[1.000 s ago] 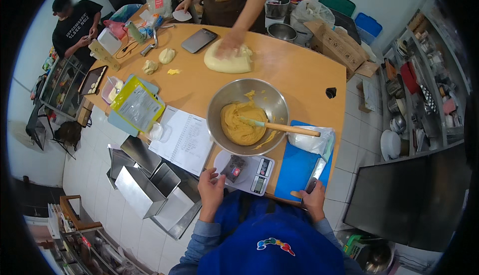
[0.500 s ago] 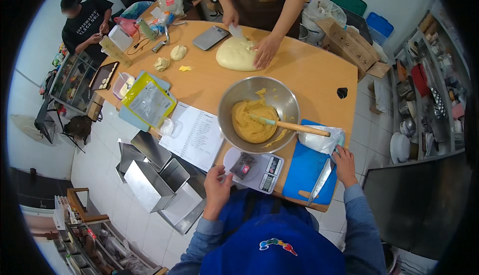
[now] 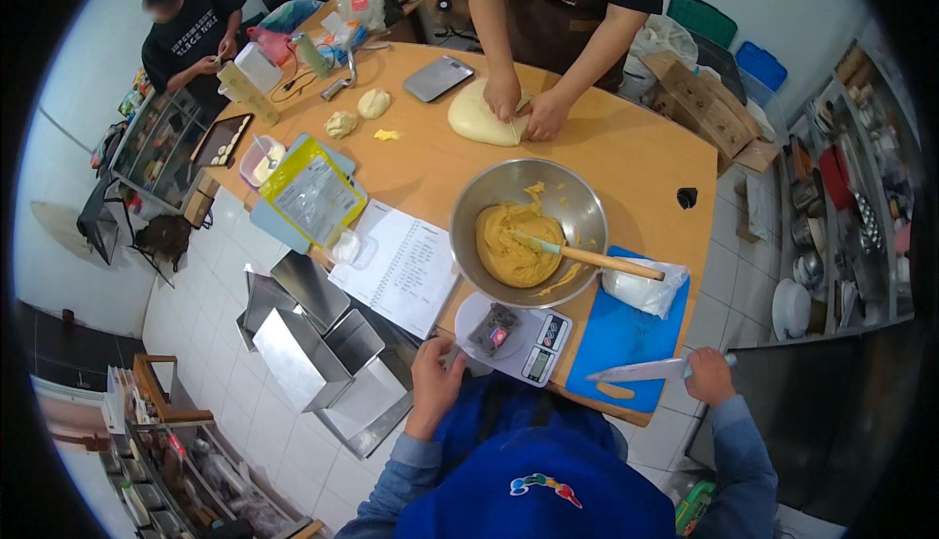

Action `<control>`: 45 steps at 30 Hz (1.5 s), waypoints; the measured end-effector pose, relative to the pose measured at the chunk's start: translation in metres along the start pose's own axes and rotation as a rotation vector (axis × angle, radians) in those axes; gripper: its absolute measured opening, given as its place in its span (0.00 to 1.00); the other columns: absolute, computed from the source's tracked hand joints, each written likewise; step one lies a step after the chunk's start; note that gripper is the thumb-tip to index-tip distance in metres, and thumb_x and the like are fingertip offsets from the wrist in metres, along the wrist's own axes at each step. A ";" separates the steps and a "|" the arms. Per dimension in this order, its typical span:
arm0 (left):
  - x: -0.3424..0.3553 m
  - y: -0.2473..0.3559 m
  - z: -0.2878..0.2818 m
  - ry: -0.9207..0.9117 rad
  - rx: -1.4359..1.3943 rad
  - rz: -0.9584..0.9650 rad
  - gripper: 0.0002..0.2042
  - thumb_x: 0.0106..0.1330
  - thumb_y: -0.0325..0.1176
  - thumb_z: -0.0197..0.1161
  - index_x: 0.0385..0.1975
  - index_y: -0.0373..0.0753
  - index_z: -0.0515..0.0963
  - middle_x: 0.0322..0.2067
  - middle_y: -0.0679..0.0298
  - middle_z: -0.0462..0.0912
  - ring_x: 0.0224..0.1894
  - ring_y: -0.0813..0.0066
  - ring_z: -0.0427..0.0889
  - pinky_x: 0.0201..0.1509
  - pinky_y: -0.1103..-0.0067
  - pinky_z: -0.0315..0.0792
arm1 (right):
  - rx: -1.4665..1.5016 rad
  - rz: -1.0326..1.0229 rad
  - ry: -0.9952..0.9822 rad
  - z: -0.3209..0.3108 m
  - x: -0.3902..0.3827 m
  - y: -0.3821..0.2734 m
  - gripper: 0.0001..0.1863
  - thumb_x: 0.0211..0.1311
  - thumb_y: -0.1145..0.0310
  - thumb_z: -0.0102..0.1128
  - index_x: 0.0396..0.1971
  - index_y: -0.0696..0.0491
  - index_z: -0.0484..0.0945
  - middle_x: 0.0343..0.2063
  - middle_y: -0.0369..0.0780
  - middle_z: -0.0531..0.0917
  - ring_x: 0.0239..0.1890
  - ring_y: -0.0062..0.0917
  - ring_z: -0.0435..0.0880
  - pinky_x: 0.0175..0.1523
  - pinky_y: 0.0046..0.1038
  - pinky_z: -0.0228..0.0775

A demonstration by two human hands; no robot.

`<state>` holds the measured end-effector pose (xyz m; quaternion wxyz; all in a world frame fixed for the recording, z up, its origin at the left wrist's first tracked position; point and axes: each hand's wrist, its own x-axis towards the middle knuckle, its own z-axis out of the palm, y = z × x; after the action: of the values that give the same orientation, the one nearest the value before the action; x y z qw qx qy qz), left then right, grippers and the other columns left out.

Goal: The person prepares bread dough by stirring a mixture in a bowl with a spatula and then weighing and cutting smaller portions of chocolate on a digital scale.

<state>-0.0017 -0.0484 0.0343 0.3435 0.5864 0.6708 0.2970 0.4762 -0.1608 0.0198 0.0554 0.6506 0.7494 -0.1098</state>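
Note:
My right hand [image 3: 706,375] grips the handle of a white-bladed knife [image 3: 641,371] at the table's near right edge. The blade lies flat across the near end of a blue cutting board [image 3: 626,334]. My left hand [image 3: 435,375] is at the near table edge, fingers curled, right beside a white kitchen scale [image 3: 533,343]. A small dark piece [image 3: 492,329] lies on the scale. Just beyond it stands a steel bowl [image 3: 562,197] of yellow batter with a wooden-handled spatula [image 3: 597,260] in it.
A bag of white powder [image 3: 641,290] lies on the board's far end. An open notebook [image 3: 401,265] lies left of the bowl. Across the table another person's hands [image 3: 523,113] press pale dough [image 3: 474,118]. Steel loaf tins [image 3: 303,343] sit low at the left.
My right hand has moved right along the board's near end with the knife, whose blade has turned from pointing away to lying crosswise. The other person's hands shifted on the dough.

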 end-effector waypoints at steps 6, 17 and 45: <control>0.002 -0.002 0.019 -0.045 0.110 0.129 0.22 0.50 0.32 0.69 0.44 0.31 0.72 0.42 0.50 0.75 0.45 0.55 0.75 0.48 0.68 0.70 | 0.343 0.652 0.174 0.026 -0.082 -0.052 0.15 0.45 0.64 0.67 0.21 0.57 0.71 0.16 0.46 0.74 0.22 0.39 0.76 0.28 0.38 0.65; 0.027 0.009 0.037 -0.138 0.269 0.398 0.35 0.46 0.35 0.72 0.53 0.27 0.65 0.49 0.44 0.70 0.52 0.48 0.68 0.55 0.66 0.65 | 1.143 1.066 0.660 0.074 -0.078 -0.206 0.15 0.52 0.70 0.63 0.17 0.59 0.66 0.14 0.34 0.67 0.20 0.18 0.62 0.26 0.27 0.57; -0.031 0.039 0.085 -1.095 -0.517 -0.205 0.24 0.51 0.44 0.66 0.38 0.26 0.75 0.32 0.56 0.80 0.35 0.73 0.78 0.40 0.78 0.71 | 1.646 0.943 0.658 0.024 -0.019 -0.246 0.14 0.61 0.59 0.57 0.29 0.57 0.73 0.17 0.38 0.78 0.07 0.13 0.61 0.12 0.18 0.49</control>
<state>0.0923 -0.0739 0.0194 0.7962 0.4841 0.3558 0.0712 0.2343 -0.2165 0.0234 -0.5840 0.7149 0.0841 -0.3753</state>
